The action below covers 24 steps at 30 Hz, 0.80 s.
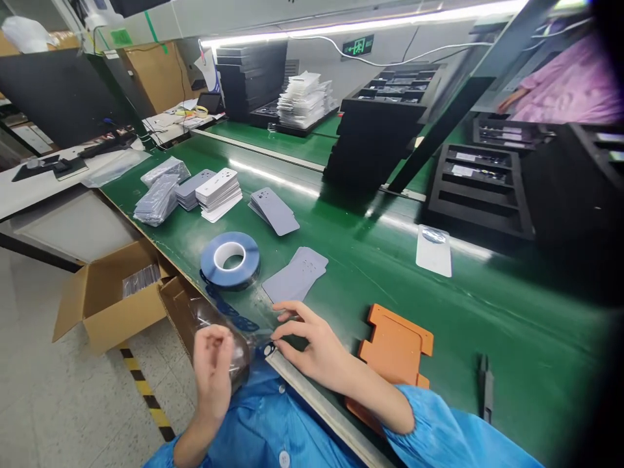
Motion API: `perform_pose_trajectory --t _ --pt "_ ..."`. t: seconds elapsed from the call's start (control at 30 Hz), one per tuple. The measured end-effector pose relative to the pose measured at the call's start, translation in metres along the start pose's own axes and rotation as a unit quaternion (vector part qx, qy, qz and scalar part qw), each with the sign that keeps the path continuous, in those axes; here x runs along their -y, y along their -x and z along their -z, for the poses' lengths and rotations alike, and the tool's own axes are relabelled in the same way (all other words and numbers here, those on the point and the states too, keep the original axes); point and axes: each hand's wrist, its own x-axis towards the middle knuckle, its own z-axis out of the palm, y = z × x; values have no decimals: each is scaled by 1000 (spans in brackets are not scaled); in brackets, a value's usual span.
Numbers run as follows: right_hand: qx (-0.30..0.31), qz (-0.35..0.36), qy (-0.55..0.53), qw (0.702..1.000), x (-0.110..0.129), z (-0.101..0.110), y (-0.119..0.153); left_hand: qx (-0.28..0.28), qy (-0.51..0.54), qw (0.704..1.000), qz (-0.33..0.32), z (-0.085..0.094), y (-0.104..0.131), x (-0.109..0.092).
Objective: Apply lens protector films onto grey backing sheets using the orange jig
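Observation:
My left hand is raised at the table's front edge, its fingers curled in towards the thumb; whatever they hold, if anything, cannot be made out. Over the table edge, my right hand pinches thumb and forefinger at a small black-rimmed sticker with pale holes. A blue tape roll with a white core lies flat beyond my left hand. From it a strip of dark die-cut pieces trails towards my hands. Just past my right fingertips lie several overlapping grey phone-back sheets.
An orange fixture plate and a dark tweezer-like tool lie right. More phone-back stacks stand left, beside plastic-wrapped bundles. Black trays line the back. An open cardboard box sits below left. Another person's pink sleeve shows far right.

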Motion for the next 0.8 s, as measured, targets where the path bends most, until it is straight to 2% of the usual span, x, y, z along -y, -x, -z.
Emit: perform_pose_trajectory --t 0.03,0.07,0.1,0.17,0.23,0.3,0.33,0.4,0.47,0.63,0.7,0.8 --pt "-6 -1 -3 1000 3 6 7 -25 26 998 -50 0 0 -6" --pt "-14 -4 -5 1000 6 13 14 -26 48 994 -92 -1 1 -12" --pt "-24 -10 -6 1000 7 19 22 -2 64 991 -119 -3 4 -19" --pt "-52 -26 -7 998 9 32 38 106 73 985 -115 -10 13 -34" --pt "-95 -40 -4 995 7 44 54 244 61 968 -23 -23 26 -47" --pt "-144 -53 0 988 2 54 70 360 57 923 120 -41 37 -53" --pt "-169 -61 0 984 -1 59 78 394 68 899 178 -52 42 -53" --pt "-209 -77 -10 975 -7 69 94 417 105 867 252 -74 49 -47" --pt "-233 -84 -27 968 -13 77 109 413 146 848 297 -95 53 -35" --pt "-216 -93 -28 971 -22 91 134 383 215 798 413 -137 48 -16" --pt "-214 -106 -21 971 -26 93 139 380 212 802 408 -149 44 -16" --pt "-232 -114 -35 965 -33 94 144 397 176 828 355 -162 39 -18"
